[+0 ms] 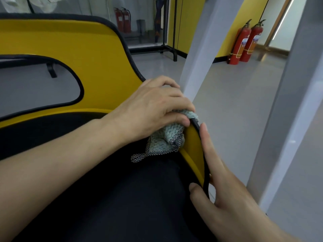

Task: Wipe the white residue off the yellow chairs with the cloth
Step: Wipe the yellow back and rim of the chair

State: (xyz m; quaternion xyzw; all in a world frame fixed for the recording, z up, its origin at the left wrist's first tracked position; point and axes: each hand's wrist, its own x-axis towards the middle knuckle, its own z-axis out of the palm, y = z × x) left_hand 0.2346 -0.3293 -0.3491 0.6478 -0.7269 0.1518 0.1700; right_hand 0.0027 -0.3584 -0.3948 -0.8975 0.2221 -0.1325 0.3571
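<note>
Cloth (172, 137), pale green with a checked border, sits bunched under the left hand (153, 109), whose fingers curl down over it and press it against the inner yellow face of the chair (83, 55) where the side wall rises from the black seat pad (104, 180). A loose corner of the cloth trails onto that pad. The right hand (227, 194) pinches the chair's black-trimmed rim lower along the same wall, thumb on the inner side and fingers flat on the outer side, steadying it. The wall's long axis runs from the left hand down toward the right hand, so the unwiped stretch probably lies between them, and the left hand is the one to sweep it. No white residue can be made out on the yellow here.
</note>
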